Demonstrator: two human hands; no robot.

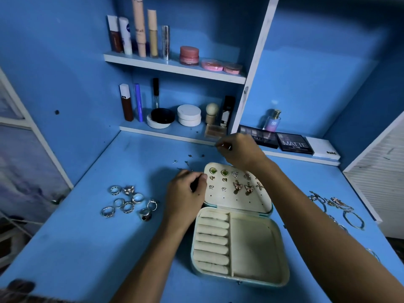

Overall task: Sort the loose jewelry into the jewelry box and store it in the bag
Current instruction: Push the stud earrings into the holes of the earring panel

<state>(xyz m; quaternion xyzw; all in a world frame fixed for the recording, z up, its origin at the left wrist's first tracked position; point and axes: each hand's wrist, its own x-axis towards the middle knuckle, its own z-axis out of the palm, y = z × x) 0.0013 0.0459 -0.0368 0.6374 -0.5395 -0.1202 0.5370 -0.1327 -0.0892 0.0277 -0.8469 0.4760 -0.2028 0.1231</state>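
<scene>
At the far bench edge: small studs (185, 162) are scattered, left of the right hand (239, 150).
Right grip: something tiny is pinched.
Left hand (185, 192): the jewelry box (258, 278) lid edge is held, fingers curled.

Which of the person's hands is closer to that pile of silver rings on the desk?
Left. The left hand sits at the jewelry box lid's left edge, just right of the rings; the right hand is beyond the lid, farther away.
</scene>
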